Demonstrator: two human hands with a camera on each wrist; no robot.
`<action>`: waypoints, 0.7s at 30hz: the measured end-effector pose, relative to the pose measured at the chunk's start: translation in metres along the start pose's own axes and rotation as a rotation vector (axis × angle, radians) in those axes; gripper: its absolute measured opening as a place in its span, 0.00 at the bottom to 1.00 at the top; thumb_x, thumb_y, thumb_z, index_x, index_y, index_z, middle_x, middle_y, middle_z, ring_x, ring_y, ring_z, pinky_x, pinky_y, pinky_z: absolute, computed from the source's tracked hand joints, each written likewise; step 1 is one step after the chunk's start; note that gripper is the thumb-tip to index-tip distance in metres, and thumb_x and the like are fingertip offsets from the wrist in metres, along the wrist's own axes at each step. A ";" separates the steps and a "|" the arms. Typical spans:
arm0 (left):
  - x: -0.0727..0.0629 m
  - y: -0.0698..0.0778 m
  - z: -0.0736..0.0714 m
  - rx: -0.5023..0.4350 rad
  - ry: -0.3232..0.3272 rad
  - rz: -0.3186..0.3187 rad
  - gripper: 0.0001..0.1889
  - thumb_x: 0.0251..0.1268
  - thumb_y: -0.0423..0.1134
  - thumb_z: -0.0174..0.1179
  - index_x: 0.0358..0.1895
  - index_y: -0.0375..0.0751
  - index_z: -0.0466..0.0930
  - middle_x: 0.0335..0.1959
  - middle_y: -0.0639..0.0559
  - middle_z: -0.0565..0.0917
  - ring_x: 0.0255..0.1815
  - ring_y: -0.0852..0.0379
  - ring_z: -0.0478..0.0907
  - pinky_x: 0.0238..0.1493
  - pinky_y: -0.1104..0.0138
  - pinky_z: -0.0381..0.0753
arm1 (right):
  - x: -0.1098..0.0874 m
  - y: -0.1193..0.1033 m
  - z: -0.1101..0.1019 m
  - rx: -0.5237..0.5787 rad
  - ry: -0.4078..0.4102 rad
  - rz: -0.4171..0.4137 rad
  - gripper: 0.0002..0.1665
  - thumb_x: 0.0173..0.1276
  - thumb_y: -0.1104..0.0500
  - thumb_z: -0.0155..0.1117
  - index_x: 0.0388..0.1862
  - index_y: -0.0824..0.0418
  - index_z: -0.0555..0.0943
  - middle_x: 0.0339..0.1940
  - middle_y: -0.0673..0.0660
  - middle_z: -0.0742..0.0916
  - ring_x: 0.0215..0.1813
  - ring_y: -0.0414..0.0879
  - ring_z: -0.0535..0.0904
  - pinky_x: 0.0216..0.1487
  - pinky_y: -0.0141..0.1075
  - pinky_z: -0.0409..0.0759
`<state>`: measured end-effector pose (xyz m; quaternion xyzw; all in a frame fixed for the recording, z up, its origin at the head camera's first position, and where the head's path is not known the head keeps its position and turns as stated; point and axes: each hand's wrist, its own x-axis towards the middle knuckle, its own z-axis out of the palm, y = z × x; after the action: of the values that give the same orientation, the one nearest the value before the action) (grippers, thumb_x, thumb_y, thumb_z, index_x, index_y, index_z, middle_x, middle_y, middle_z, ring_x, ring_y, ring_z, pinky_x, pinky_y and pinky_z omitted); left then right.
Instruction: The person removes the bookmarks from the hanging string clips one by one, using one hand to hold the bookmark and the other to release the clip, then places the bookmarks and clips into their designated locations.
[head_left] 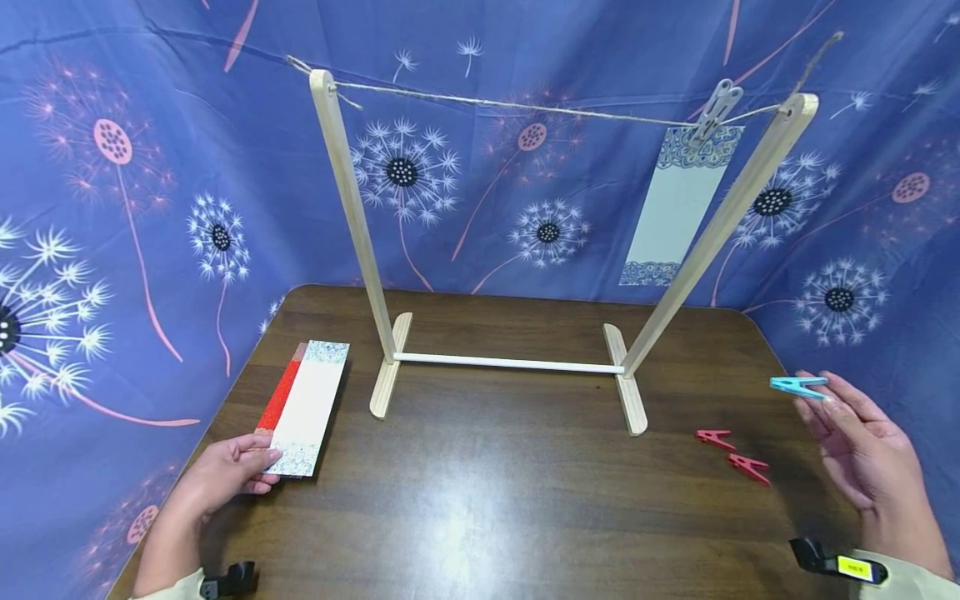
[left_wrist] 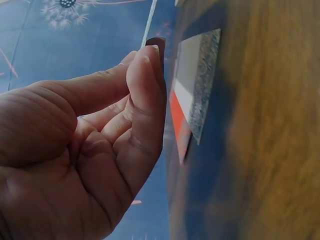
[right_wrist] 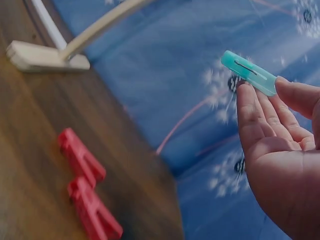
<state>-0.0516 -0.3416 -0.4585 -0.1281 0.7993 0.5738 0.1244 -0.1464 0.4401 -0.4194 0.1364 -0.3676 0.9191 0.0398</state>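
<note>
Head view shows the left hand (head_left: 228, 468) pinching the near end of the white card (head_left: 307, 407) over the left of the table (head_left: 517, 442); whether it also grips the red card (head_left: 280, 397) is hard to tell. The right hand (head_left: 866, 446) pinches the blue peg (head_left: 791, 383) near two red pegs (head_left: 748, 467). The white card looks light, thin and easy to crease, so a soft edge hold suits it. The blue peg looks light and springy, best squeezed at its tails.

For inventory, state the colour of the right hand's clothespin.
Turquoise clothespin, clearest in the right wrist view.
</note>
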 end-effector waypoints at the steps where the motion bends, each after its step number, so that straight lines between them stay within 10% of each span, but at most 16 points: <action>1: 0.000 -0.001 0.000 0.004 0.000 -0.006 0.28 0.77 0.30 0.57 0.66 0.10 0.59 0.40 0.44 0.87 0.33 0.56 0.86 0.36 0.63 0.90 | -0.003 0.000 -0.005 0.028 -0.004 0.005 0.28 0.79 0.81 0.34 0.70 0.74 0.73 0.63 0.71 0.82 0.61 0.58 0.83 0.61 0.43 0.80; 21: 0.002 -0.015 0.002 0.020 -0.023 -0.060 0.27 0.77 0.31 0.57 0.65 0.10 0.60 0.42 0.43 0.87 0.33 0.55 0.87 0.35 0.62 0.90 | -0.055 0.020 -0.085 0.091 0.151 0.241 0.28 0.81 0.78 0.35 0.63 0.68 0.82 0.56 0.65 0.87 0.58 0.56 0.85 0.60 0.41 0.82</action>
<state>-0.0481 -0.3445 -0.4732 -0.1441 0.7993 0.5633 0.1516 -0.1156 0.4852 -0.5070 0.0236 -0.3352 0.9405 -0.0495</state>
